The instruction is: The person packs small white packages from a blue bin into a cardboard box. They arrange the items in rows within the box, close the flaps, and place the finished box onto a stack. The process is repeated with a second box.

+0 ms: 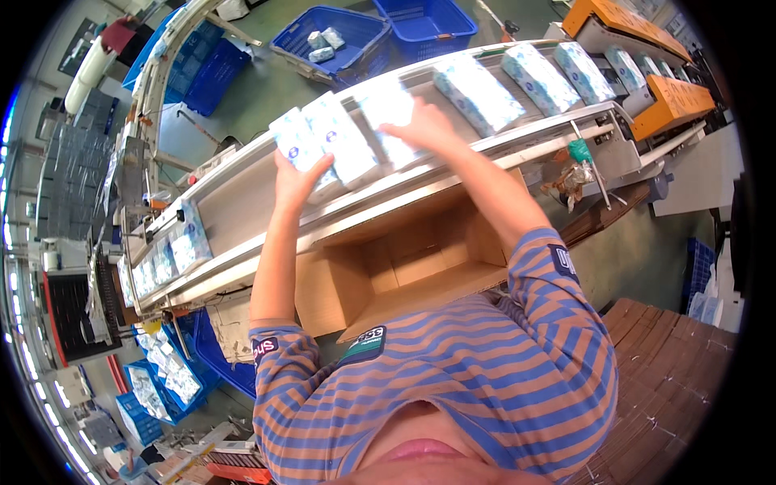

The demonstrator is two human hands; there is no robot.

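White and blue soft packs, seemingly of tissues, lie across the conveyor belt in front of me. My left hand [297, 179] is closed around the near end of the leftmost tissue pack [295, 133] of a close group, its thumb over the front. Against that pack stands a second tissue pack [341, 137]. My right hand [427, 129] grips a third tissue pack [386, 109], thumb on its face, the other fingers at its right side and partly hidden. An open cardboard box [404, 267] sits below the belt, between my forearms.
Further packs [478, 93] lie spaced along the conveyor [234, 186] to the right, by an orange machine [675, 105]. Several packs [190, 238] stand at its left end. Blue crates [331, 40] are beyond the belt. Stacked flat cardboard [663, 388] lies at my right.
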